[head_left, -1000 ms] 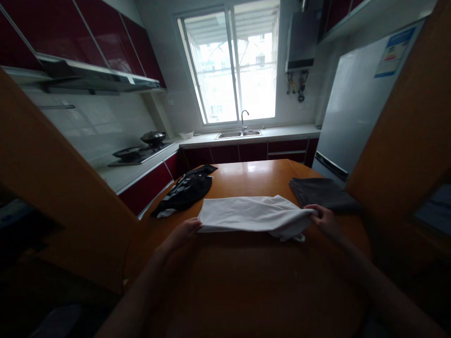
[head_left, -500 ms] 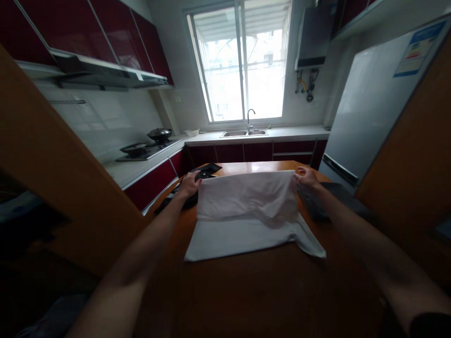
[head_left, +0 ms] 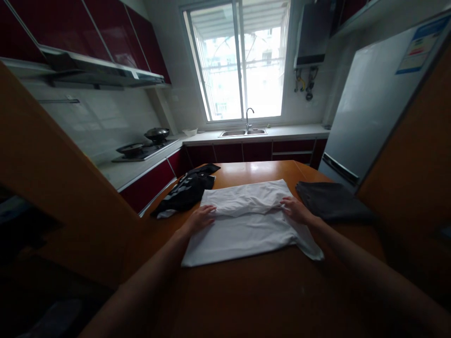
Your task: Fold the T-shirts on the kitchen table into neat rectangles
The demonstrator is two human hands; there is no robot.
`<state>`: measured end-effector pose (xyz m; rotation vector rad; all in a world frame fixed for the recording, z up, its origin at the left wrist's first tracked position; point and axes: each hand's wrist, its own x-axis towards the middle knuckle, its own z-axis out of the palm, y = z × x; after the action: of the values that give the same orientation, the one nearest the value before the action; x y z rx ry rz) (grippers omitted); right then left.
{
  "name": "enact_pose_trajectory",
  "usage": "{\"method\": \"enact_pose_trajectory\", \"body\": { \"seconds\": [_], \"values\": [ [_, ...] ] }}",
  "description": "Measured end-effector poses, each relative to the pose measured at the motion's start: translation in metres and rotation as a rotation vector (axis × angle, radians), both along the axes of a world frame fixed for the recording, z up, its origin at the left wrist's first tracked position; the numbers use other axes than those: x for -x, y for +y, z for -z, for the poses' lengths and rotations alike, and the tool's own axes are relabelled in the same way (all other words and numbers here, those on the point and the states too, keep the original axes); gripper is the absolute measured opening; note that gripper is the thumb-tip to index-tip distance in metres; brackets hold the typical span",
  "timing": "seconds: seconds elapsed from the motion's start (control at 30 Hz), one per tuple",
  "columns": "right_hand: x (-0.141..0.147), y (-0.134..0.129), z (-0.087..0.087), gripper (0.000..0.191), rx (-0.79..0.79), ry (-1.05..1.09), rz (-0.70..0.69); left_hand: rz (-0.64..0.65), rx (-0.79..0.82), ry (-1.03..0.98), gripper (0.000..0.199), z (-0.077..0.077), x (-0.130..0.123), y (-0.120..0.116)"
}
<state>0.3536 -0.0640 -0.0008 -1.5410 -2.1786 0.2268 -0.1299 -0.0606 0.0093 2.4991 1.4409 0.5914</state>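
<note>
A white T-shirt (head_left: 246, 234) lies folded over on the wooden table in front of me, its upper layer ending in a crease across the middle. One loose corner, shaped like a sleeve, sticks out at its lower right. My left hand (head_left: 200, 218) is closed at the left end of that folded edge, fingertips pressed together on the fabric. At the right end, my right hand (head_left: 295, 209) pinches the same edge. Fabric partly hides the fingertips of both hands.
The orange-brown table (head_left: 243, 286) has a crumpled black garment (head_left: 190, 188) at its left and a folded dark grey cloth (head_left: 333, 199) at its right. Beyond stand a counter with a sink (head_left: 243, 133), a stove (head_left: 151, 149) and a fridge (head_left: 369, 103).
Both hands have come down towards me and closer together, bringing the raised edge of the T-shirt with them. The upper part of the T-shirt now lies flat on the table.
</note>
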Motion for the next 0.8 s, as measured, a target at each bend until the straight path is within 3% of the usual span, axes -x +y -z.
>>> {"method": "enact_pose_trajectory", "body": {
  "seconds": [0.17, 0.33, 0.47, 0.6, 0.8],
  "values": [
    [0.036, -0.04, -0.013, 0.032, -0.048, -0.026, 0.052, -0.012, -0.054, 0.02, 0.048, 0.004, -0.016, -0.009],
    [0.075, -0.117, -0.01, 0.022, 0.0, 0.014, -0.133, -0.13, -0.038, 0.058, 0.037, 0.005, -0.022, -0.006],
    [0.082, -0.156, -0.005, 0.017, 0.047, -0.126, -0.134, -0.14, -0.037, 0.164, 0.032, -0.001, -0.023, -0.015],
    [0.072, -0.166, -0.012, 0.023, 0.064, -0.195, -0.131, -0.084, -0.015, 0.401, 0.038, -0.018, -0.02, -0.048],
    [0.048, -0.152, -0.019, 0.042, 0.14, -0.203, -0.094, -0.041, 0.164, 0.623, 0.053, -0.05, -0.018, -0.125]
  ]
}}
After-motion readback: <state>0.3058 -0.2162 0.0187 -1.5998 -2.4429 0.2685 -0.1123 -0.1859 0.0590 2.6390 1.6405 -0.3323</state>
